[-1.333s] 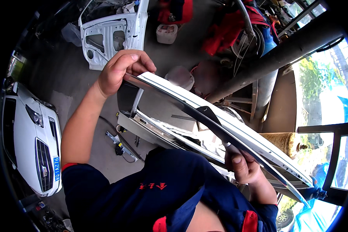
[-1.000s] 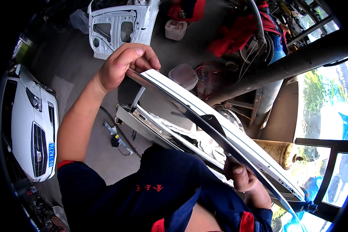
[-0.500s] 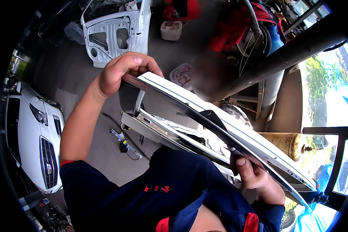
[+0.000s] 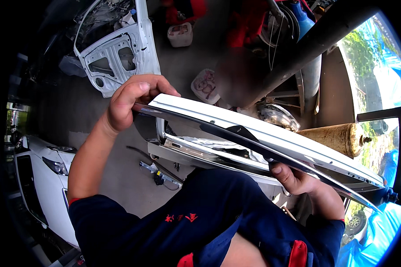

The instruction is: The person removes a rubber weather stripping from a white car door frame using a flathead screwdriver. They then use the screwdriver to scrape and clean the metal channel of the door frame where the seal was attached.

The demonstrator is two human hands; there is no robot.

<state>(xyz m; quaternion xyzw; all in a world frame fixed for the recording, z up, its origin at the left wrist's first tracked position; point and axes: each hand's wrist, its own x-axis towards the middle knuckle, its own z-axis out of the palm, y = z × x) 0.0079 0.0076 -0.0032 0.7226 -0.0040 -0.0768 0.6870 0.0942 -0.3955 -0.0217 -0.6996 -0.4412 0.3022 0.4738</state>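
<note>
A white car door (image 4: 236, 121) stretches slantwise in front of me, its window frame and inner edge showing below. Along it runs a long, dark, glossy trim strip (image 4: 200, 126) with a shiny edge toward its right end. At the strip's upper left end, my left hand (image 4: 131, 99) is closed, thumb on top and fingers curled over beside the door's corner. My right hand (image 4: 298, 179) pinches the strip's underside farther right, thumb showing and fingertips mostly hidden behind it. A black triangular piece (image 4: 245, 132) sits against the door near the strip's middle.
A bare white door shell (image 4: 116, 58) stands at the far left, a white car (image 4: 44, 173) nearer. A window regulator (image 4: 160, 175) lies on the floor. Beyond the door are a rusty gas cylinder (image 4: 334, 138), a thick dark post (image 4: 298, 58) and a white tub (image 4: 206, 85).
My view has shifted and turned slightly. The door and strip lie flatter across it, their right ends higher and farther right. Both hands keep their hold.
</note>
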